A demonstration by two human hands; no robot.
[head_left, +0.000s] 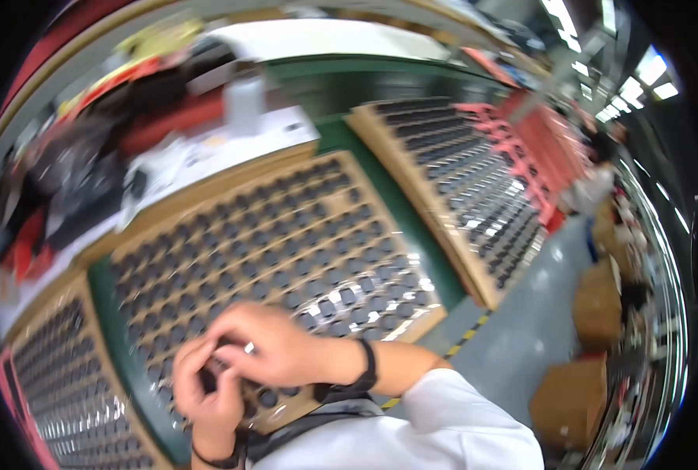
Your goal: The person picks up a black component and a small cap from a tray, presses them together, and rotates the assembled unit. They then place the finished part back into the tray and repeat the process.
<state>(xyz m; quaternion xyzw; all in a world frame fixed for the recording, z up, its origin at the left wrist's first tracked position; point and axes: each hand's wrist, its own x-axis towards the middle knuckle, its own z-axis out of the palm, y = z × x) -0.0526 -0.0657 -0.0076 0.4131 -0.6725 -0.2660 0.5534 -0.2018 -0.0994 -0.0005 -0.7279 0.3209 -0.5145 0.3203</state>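
Dark piece (209, 381): small, mostly hidden among the fingers, over the lower-left part of the middle board (336, 204); which way it points, and its long axis, cannot be told through the blur.
Left hand (208, 390): fingers curled inward, apparently closed on the dark piece.
Right hand (264, 345): bent over from the right, fingers curled, meeting the left; whether it grips anything cannot be told.
Middle board: brown, on the green worktop (417, 235), bearing dark round parts (349, 296) in rows that slant up to the right.
Side boards: similarly filled, one at left (108, 352), one at right (427, 205).
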